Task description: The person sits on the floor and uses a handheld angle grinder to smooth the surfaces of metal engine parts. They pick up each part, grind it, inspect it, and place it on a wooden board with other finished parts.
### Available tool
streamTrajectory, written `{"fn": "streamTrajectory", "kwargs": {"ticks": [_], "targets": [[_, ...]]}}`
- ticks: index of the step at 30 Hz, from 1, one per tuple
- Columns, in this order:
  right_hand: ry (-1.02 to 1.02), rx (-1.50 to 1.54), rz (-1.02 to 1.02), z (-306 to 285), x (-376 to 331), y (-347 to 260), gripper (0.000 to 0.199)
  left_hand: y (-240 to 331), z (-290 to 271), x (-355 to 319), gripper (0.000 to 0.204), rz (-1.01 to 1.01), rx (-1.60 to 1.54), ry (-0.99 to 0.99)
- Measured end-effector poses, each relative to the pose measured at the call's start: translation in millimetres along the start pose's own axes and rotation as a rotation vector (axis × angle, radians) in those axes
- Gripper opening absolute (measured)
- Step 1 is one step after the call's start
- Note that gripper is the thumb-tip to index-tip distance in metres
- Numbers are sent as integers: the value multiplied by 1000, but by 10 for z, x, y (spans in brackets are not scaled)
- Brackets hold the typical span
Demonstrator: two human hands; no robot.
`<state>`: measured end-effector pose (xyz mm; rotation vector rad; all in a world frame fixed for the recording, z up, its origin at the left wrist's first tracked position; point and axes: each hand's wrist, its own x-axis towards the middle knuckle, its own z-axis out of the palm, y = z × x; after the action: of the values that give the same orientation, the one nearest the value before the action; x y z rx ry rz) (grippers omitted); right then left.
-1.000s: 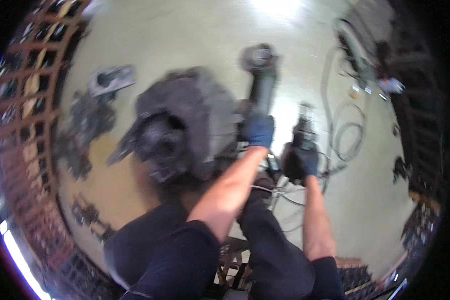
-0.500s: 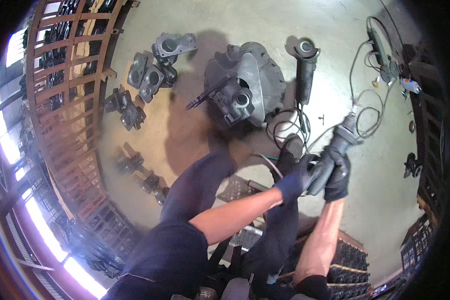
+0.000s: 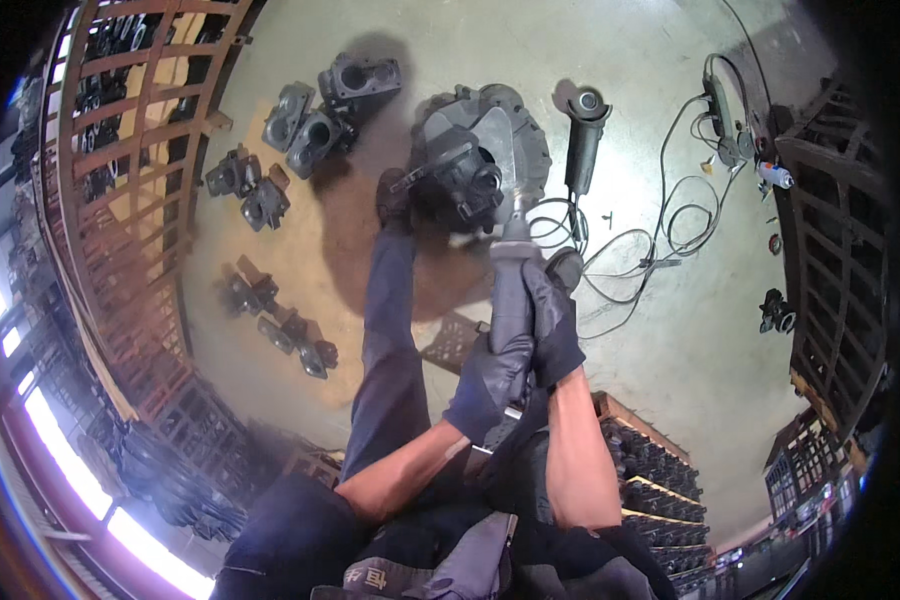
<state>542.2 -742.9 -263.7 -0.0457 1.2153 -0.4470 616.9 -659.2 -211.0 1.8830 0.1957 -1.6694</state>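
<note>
A dark straight die grinder (image 3: 512, 282) points away from me, its narrow metal nose close to a dark metal casting (image 3: 465, 178). Whether the tip touches the casting cannot be made out. Gloved in black, my left hand (image 3: 497, 375) is closed round the rear of the grinder's body. My right hand (image 3: 554, 322), also gloved, grips it along the right side further forward. The casting has a round opening and rests on a larger round metal part with a toothed-looking rim (image 3: 533, 150). Beyond my right hand, an angle grinder (image 3: 583, 145) lies on the floor.
Several flanged castings (image 3: 320, 135) lie on the floor at the left. A rusty slatted crate (image 3: 130, 130) stands at the far left, another rack (image 3: 835, 230) at the right. Looped cables (image 3: 670, 240) run to a power strip (image 3: 722, 110). Stacked parts (image 3: 655, 480) stand behind my right arm.
Both hands have swung left with the die grinder, which is now lined up with the casting. My left leg has stretched forward, its shoe now beside the round part.
</note>
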Motion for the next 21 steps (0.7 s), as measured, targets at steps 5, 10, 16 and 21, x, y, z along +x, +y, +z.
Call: {"fn": "streamTrajectory", "kwargs": {"ticks": [5,10,16,21], "targets": [[9,221,114,150,301,215,43,-67,-406,379,27,-98,-42,-116],[167,143,80,590,317,48,50,417,-542,475,34,-194,-105,-170],[171,302,189,672,513,95,47,644,-627,632,37,-220,-94,-165],[145,253,163,632,660,107,46,769,-562,651,30,-277,-203,-152]]}}
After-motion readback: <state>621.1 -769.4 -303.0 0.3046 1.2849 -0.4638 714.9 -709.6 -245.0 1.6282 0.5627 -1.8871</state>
